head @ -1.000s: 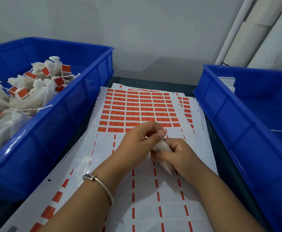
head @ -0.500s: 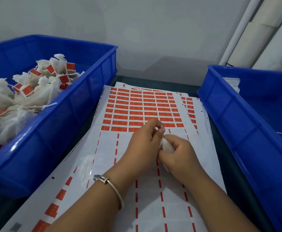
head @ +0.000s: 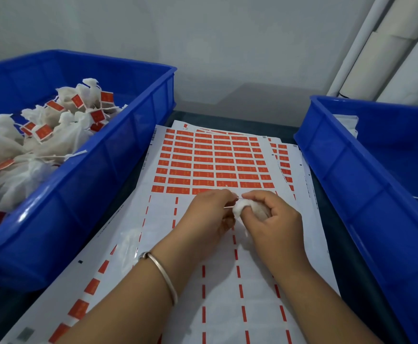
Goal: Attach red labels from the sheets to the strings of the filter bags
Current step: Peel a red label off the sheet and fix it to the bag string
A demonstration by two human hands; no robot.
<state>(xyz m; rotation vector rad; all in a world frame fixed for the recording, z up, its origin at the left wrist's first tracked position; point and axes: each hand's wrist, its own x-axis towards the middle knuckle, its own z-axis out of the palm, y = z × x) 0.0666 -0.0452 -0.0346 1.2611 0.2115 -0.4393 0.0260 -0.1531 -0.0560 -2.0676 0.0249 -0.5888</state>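
Note:
A white filter bag (head: 242, 209) is bunched in my right hand (head: 272, 219), whose fingers curl round it over the label sheet (head: 210, 165). My left hand (head: 210, 214) sits just left of it and pinches the bag's thin string (head: 230, 206) near the bag's top. Rows of red labels (head: 203, 160) fill the far half of the sheet; the near half is peeled, with only red strips left. No label shows on the held string.
A blue bin (head: 108, 155) on the left holds several filter bags with red labels (head: 44, 131). A second blue bin (head: 352, 175) on the right shows a few white strings. More sheets lie under the top one. White pipes stand at the back right.
Both hands have shifted slightly away from me towards the red label rows. The bag is now bunched tighter in my right hand, and my left fingers have drawn the string out leftward.

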